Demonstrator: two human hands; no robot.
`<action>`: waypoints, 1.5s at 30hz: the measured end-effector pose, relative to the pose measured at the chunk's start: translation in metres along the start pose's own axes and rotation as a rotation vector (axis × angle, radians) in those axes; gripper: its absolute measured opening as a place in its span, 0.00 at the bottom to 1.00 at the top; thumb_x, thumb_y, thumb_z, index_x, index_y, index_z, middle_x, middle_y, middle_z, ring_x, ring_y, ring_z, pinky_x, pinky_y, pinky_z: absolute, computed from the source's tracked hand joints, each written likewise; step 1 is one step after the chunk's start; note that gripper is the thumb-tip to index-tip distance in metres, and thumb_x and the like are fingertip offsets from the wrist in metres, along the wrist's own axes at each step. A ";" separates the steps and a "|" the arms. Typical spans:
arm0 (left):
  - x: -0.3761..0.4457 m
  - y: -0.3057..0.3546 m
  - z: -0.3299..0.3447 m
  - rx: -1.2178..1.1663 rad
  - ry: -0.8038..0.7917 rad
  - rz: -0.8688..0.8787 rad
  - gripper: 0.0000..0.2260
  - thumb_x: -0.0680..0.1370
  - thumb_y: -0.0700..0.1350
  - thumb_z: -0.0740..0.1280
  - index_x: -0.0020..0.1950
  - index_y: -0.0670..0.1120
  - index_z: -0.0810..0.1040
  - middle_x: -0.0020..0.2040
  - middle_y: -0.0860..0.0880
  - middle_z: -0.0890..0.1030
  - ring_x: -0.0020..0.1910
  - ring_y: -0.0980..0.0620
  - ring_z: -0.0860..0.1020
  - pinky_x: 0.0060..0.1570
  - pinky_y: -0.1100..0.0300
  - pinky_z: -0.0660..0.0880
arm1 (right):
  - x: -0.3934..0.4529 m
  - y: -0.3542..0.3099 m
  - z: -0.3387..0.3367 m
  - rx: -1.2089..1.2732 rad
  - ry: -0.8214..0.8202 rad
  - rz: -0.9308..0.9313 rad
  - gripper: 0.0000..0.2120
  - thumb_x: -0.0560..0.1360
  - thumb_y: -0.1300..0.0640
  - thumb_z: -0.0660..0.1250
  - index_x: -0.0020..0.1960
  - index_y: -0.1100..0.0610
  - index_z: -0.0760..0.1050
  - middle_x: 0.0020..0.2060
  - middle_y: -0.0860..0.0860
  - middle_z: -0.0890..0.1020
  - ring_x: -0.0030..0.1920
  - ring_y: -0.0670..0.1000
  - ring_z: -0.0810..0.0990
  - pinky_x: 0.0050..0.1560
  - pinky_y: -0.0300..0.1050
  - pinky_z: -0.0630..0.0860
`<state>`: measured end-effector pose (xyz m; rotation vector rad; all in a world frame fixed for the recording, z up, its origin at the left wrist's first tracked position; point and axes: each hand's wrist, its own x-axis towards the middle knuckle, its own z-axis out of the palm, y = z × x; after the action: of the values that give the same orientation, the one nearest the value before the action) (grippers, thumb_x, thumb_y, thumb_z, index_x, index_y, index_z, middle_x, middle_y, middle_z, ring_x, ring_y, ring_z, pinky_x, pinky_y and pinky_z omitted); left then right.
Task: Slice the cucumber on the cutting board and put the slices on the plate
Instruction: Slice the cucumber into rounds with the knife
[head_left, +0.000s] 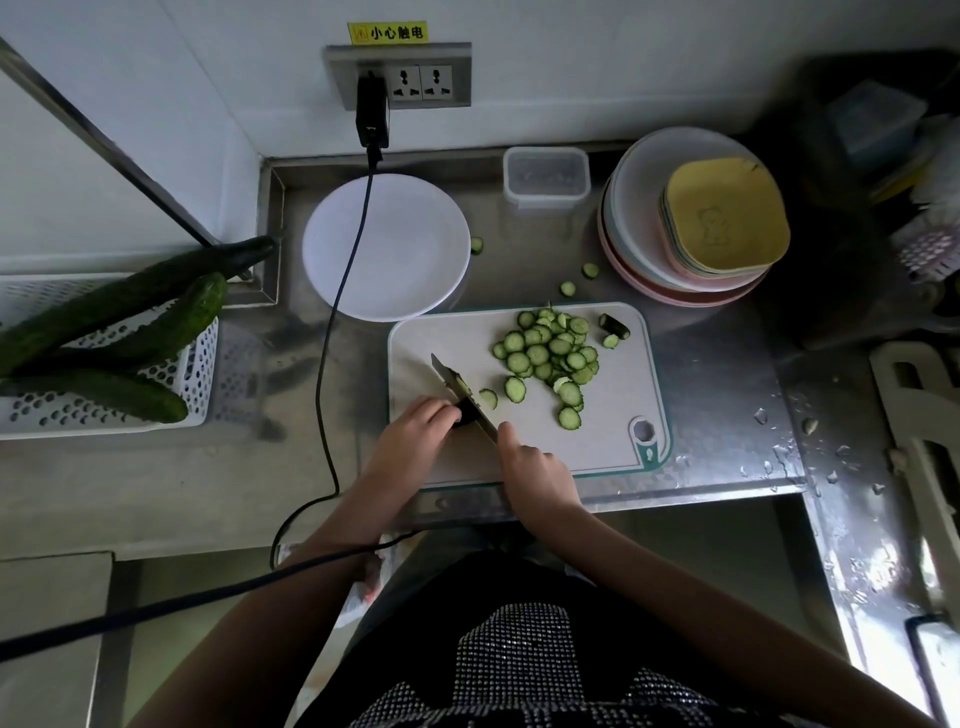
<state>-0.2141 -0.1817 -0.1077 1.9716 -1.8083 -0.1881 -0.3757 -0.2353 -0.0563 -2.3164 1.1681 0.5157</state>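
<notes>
Your left hand (415, 423) pinches the last dark stub (464, 415) of cucumber at lower centre of the board (613, 405), fingers curled back, probably to keep them off the blade. Your right hand (535, 467) is closed round the knife (460, 389) handle, index finger stretched up along the spine for control; the handle itself is hidden under the hand. Blade runs diagonally up-left, edge down on the stub, one slice just beside it. Cutting looks nearly done; little stub left, so watch the fingertips.

Slices (550, 353) pile on the board's upper right, pushed clear of the cutting spot. An end piece (614, 326) lies at the board's top right corner. Three strays (568, 289) sit on the counter above the board.

Plate (384, 244) sits upper left of the board, edge close to it, holding no slices yet; a black cable (343, 291) crosses over it. Whole cucumbers (119, 312) lie on a white basket (202, 384) at left. Bowl stack (691, 218) upper right.
</notes>
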 end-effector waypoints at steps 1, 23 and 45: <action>-0.001 -0.001 0.002 -0.002 0.006 -0.002 0.11 0.70 0.40 0.59 0.43 0.42 0.81 0.42 0.47 0.81 0.48 0.53 0.72 0.43 0.62 0.71 | 0.000 0.000 0.000 -0.010 0.005 -0.003 0.18 0.74 0.72 0.54 0.61 0.59 0.59 0.47 0.58 0.81 0.46 0.62 0.81 0.39 0.50 0.69; 0.002 -0.006 0.003 -0.074 -0.023 -0.042 0.10 0.71 0.41 0.60 0.45 0.42 0.80 0.42 0.46 0.81 0.48 0.52 0.73 0.36 0.58 0.79 | 0.002 0.000 -0.002 0.022 0.002 0.004 0.19 0.74 0.72 0.53 0.62 0.59 0.58 0.47 0.59 0.81 0.46 0.62 0.80 0.40 0.51 0.68; 0.014 0.006 0.008 -0.150 -0.024 -0.081 0.09 0.65 0.34 0.65 0.43 0.39 0.81 0.41 0.43 0.81 0.46 0.51 0.71 0.41 0.57 0.74 | 0.001 0.006 -0.006 0.098 0.070 0.054 0.08 0.82 0.59 0.50 0.60 0.60 0.60 0.45 0.62 0.81 0.46 0.64 0.80 0.38 0.50 0.67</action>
<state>-0.2214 -0.1970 -0.1094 1.9456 -1.6782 -0.3638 -0.3789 -0.2423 -0.0539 -2.2404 1.2632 0.3905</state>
